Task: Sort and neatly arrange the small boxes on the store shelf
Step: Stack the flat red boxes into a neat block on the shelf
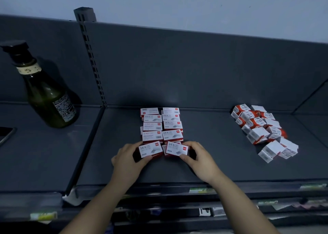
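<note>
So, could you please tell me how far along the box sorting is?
Done: two neat columns of small white-and-red boxes stand on the dark grey metal shelf. In hand: the left hand and right hand grip the front pair, the right one askew. Left: the jumbled white-and-red pile on the right.

The shelf [213, 159] looks like smooth, matt grey painted metal; the staple boxes [160, 125] are smooth printed card, the right-hand heap [262, 129] likewise; the far-left bottle [44, 95] is glossy dark green glass with a paper label [64, 107].
</note>
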{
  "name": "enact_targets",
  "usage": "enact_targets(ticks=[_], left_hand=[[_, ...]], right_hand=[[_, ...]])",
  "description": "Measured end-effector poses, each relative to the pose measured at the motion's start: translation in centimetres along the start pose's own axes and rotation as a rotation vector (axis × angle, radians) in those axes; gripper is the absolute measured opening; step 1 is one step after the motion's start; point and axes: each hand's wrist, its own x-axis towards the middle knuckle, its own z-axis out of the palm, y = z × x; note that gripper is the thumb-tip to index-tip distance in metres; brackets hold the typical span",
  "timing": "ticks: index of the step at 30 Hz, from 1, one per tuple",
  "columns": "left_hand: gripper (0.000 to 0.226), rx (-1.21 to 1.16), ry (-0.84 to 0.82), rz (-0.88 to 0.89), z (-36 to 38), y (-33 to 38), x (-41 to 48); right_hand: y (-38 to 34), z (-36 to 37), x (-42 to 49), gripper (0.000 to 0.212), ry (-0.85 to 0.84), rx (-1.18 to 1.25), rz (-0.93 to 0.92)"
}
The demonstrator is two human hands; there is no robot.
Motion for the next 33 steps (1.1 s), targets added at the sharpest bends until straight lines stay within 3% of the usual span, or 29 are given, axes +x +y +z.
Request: enact_targets(ticks=[7, 12, 15, 19, 21, 27, 30, 33], left_hand=[[0.04, -0.174, 0.097, -0.045, -0.4, 0.6, 0.0], [0.038, -0.368, -0.13, -0.029, -0.4, 3.0, -1.2], [0.036, -0.232, -0.2, -0.007, 0.5, 3.4, -2.2], [0.029, 0.078, -0.09, 0.173, 1.4, 2.8, -2.3], [0.035, 0.142, -0.125, 0.228, 1.4, 2.8, -2.1], [0.026, 0.206, -0.337, 0.314, 1.1, 1.9, -2.4], [0.032, 0.17, -0.377, 0.297, 0.7, 1.7, -2.1], [0.018, 0.162, -0.347, 0.285, 0.6, 1.9, -2.0]], right_hand=[[0.8, -0.6, -0.1, 0.033, 0.018, 0.055, -0.019], [1.1, -1.7, 0.0, 0.03, -0.049, -0.014, -0.048], [1.6, -2.6, -0.3, 0.021, -0.033, -0.068, -0.091], [2.4, -3.5, -0.7, 0.021, 0.02, -0.218, -0.231], [2.5, -3.8, -1.1, 0.022, -0.027, -0.274, -0.291], [2.4, -3.8, -2.4, 0.04, -0.162, -0.311, -0.299], [2.2, -4.0, -2.5, 0.036, -0.156, -0.285, -0.257], [2.1, -4.0, -2.4, 0.028, -0.151, -0.305, -0.244]])
